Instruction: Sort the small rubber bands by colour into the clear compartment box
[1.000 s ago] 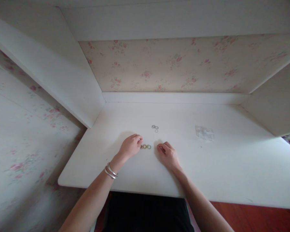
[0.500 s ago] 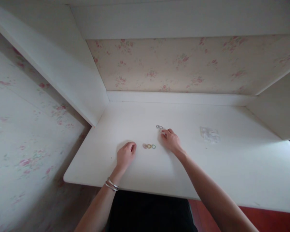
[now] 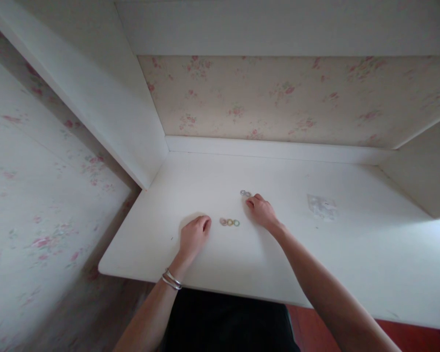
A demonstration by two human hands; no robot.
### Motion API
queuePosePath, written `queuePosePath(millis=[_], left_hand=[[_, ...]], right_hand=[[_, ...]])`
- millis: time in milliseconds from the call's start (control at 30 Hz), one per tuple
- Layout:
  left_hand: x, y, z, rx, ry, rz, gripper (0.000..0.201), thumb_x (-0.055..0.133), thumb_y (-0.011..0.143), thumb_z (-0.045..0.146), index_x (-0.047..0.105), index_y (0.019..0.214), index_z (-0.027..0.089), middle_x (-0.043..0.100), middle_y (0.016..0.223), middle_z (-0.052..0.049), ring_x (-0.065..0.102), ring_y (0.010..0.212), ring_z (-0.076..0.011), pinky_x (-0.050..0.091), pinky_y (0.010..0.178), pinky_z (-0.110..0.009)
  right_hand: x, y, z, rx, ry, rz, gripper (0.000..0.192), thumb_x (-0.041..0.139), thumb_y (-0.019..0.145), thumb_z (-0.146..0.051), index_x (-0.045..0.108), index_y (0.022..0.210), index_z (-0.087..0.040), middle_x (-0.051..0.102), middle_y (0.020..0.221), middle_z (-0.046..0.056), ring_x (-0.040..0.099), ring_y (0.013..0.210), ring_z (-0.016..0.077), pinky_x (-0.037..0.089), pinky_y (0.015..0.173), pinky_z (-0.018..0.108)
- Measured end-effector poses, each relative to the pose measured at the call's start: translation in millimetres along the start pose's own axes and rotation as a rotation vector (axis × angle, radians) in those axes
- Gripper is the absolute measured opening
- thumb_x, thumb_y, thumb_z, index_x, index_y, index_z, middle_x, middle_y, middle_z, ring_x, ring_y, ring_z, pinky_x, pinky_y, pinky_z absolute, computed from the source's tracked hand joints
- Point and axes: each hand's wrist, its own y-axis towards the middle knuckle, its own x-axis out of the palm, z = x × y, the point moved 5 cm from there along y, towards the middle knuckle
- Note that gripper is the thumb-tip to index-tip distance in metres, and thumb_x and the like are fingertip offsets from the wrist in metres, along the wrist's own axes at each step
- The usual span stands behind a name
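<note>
My left hand [image 3: 195, 235] rests on the white table [image 3: 139, 239], fingers curled into a loose fist, and nothing shows in it. To its right lie three small rings in a row: a pinkish ring [image 3: 223, 222], a yellowish ring [image 3: 230, 222] and a greenish ring [image 3: 236, 223]. Farther back, two greyish rings [image 3: 245, 193] lie side by side. Just in front of that pair my right hand [image 3: 261, 211] is closed in a pinch, fingertips down by the tabletop. Whatever is between those fingertips is hidden.
A clear plastic bag [image 3: 322, 207] with pale contents lies on the table to the right. White side panels [image 3: 132, 122] and a floral-papered back wall [image 3: 263, 98] bound the table. The table's front edge runs close to my black-clothed lap [image 3: 230, 318].
A pale ring that showed at my right fingertips is no longer visible, and those fingers are more closed. The whole view has shifted slightly. My left hand stays in place.
</note>
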Motion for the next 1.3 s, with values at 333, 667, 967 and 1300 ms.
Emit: queuePosePath(millis=[333,667,967,1300], left_hand=[[0.9,-1,-1,0.039,-0.025,0.028,0.019,0.043,0.090,0.025,0.061,0.089,0.024,0.068,0.084,0.000,0.060,0.073,-0.0125,0.037,0.065,-0.023],[1.1,-2,0,0.028,-0.035,0.013,0.021,0.042,0.091,0.028,0.062,0.087,0.023,0.068,0.082,0.000,0.059,0.070,-0.0122,0.036,0.064,-0.023],[3.9,1,-7,0.014,-0.151,0.028,0.020,0.044,0.090,0.029,0.063,0.086,0.022,0.065,0.074,0.001,0.056,0.063,-0.0105,0.036,0.060,-0.021],[-4.5,56,44,0.318,-0.224,-0.068,0.023,0.044,0.090,0.029,0.065,0.095,0.020,0.065,0.090,-0.003,0.059,0.075,-0.0121,0.045,0.074,-0.022]], right_hand=[[-3,-42,-23,-0.098,0.122,-0.004,0.023,0.041,0.092,-0.026,0.063,0.088,-0.020,0.058,0.089,0.004,0.055,0.073,0.0121,0.036,0.065,0.023],[-4,-80,-37,-0.135,0.066,-0.040,0.024,0.040,0.094,-0.027,0.063,0.092,-0.022,0.060,0.092,0.003,0.057,0.082,0.0137,0.036,0.077,0.027],[-9,-81,-37,-0.148,0.136,0.017,0.025,0.040,0.094,-0.028,0.064,0.091,-0.022,0.060,0.089,0.003,0.057,0.080,0.0135,0.037,0.074,0.027],[-10,-93,-4,0.076,0.379,0.228,0.030,0.040,0.091,-0.037,0.065,0.089,-0.020,0.058,0.080,0.003,0.053,0.064,0.0108,0.039,0.061,0.022]])
